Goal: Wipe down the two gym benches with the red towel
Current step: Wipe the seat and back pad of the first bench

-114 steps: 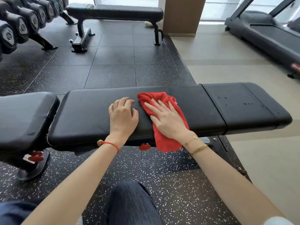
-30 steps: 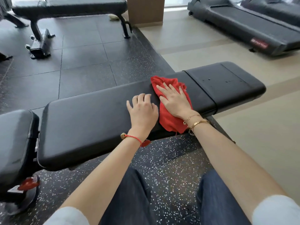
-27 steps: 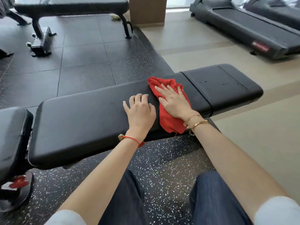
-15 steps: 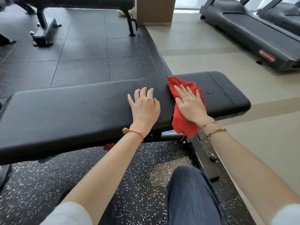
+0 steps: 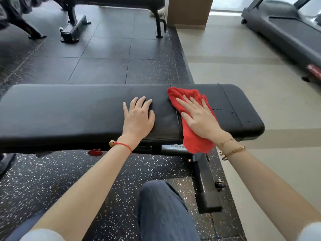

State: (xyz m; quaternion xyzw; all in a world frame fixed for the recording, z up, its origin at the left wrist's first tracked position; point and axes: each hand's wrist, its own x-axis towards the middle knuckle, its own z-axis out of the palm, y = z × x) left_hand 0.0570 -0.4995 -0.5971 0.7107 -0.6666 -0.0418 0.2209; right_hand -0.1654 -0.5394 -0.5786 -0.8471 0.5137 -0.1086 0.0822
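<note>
I see the red towel (image 5: 194,119) bunched and creased, lying over the seam of the near bench (image 5: 69,110), its lower end hanging past the front edge. My right hand (image 5: 199,119) presses it flat, fingers straight and spread. My left hand (image 5: 139,117) rests palm-down on bare padding just beside it. A second bench (image 5: 121,0) stands well apart.

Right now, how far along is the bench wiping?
Done: nothing shows for certain. In hand: the right hand presses the red towel flat across the near bench's pad seam, while the left hand rests on the long pad. Left: droplets on the end pad, and the far bench.
</note>
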